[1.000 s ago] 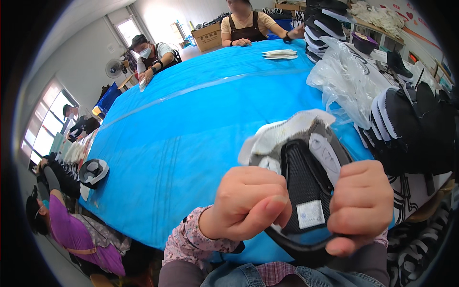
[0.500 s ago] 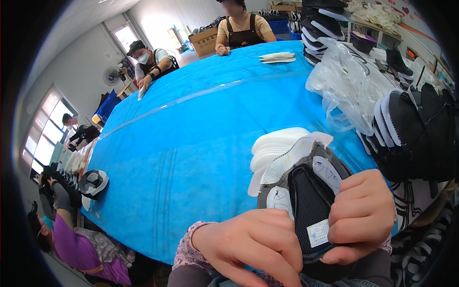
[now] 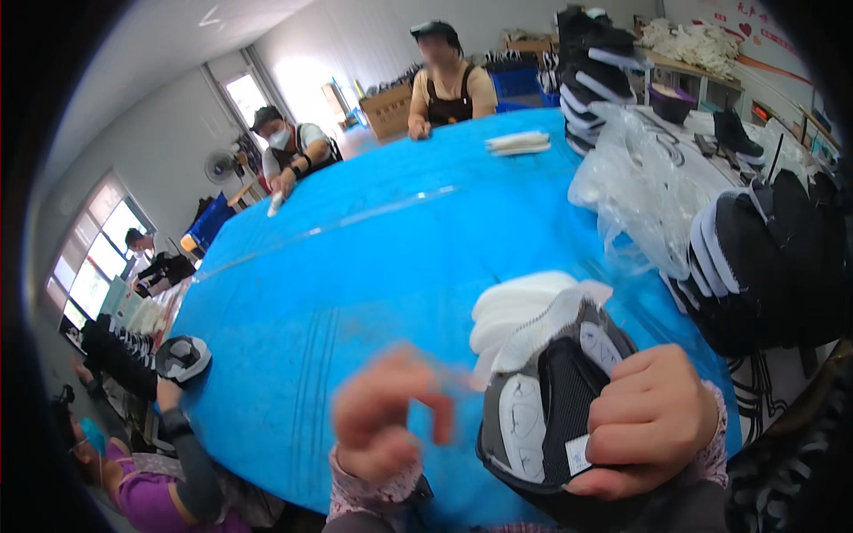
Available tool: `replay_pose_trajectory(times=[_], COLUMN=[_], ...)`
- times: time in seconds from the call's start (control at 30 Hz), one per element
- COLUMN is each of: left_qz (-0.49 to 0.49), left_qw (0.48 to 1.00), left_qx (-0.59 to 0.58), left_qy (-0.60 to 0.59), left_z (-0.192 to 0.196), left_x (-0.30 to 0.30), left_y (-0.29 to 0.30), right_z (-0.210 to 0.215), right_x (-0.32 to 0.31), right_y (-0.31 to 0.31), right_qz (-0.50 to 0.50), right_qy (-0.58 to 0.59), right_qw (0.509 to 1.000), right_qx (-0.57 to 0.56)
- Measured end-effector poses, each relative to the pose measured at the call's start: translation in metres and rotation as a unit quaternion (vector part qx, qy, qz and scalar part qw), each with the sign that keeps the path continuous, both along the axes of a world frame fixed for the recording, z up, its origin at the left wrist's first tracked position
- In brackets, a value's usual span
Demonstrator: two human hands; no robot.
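My right hand (image 3: 649,422) grips a black and grey shoe upper (image 3: 515,435) by its near right edge, over the lap. The upper has a black mesh tongue (image 3: 569,391), pale side panels and a white stitched far edge. A small white label shows at the tongue's near end, partly behind my fingers. To the left of the upper, apart from it, my left hand (image 3: 391,413) hangs over the blue table. Its fingers look bent, but motion smears them. White pads (image 3: 511,311) lie stacked just beyond the upper.
The blue-covered table (image 3: 355,266) spreads ahead. At right are a crumpled clear plastic bag (image 3: 622,178), stacked black uppers (image 3: 755,258) and a taller shoe pile (image 3: 591,89). More white pads (image 3: 520,142) lie at the far side. Several people sit around; one reaches toward an upper (image 3: 182,358).
My left hand has come off the upper and risen to the left. The upper has turned slightly, still in my right hand. At left, a person's arm has reached toward the table.
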State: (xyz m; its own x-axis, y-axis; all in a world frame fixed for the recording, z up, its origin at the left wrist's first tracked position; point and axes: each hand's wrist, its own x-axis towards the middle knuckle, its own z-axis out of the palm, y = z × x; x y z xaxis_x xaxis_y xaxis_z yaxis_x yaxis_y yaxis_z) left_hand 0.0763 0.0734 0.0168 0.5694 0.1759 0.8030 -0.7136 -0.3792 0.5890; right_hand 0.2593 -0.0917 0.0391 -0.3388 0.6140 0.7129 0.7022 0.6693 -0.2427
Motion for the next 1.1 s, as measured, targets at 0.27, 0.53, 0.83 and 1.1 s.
replay_pose_trajectory(times=[0.27,0.53,0.83,1.1], left_qz=[-0.152,-0.179,-0.164,-0.175], left_qw=[0.971,0.969,0.970,0.961], left_qx=[0.080,0.116,0.114,0.108], left_qy=[0.167,0.124,0.139,0.185], left_z=[0.011,0.009,0.010,0.012], left_x=[0.003,0.012,0.012,0.009], left_y=[-0.005,-0.001,-0.005,-0.004], right_z=[-0.003,-0.004,-0.003,-0.005], right_x=[-0.002,-0.003,-0.003,-0.004], right_y=[0.006,0.011,0.009,0.010], right_qz=[0.000,0.001,0.005,0.007], right_qy=[-0.001,-0.009,-0.016,-0.015], right_qw=[1.000,1.000,1.000,1.000], right_qx=[-0.007,-0.004,-0.014,-0.012])
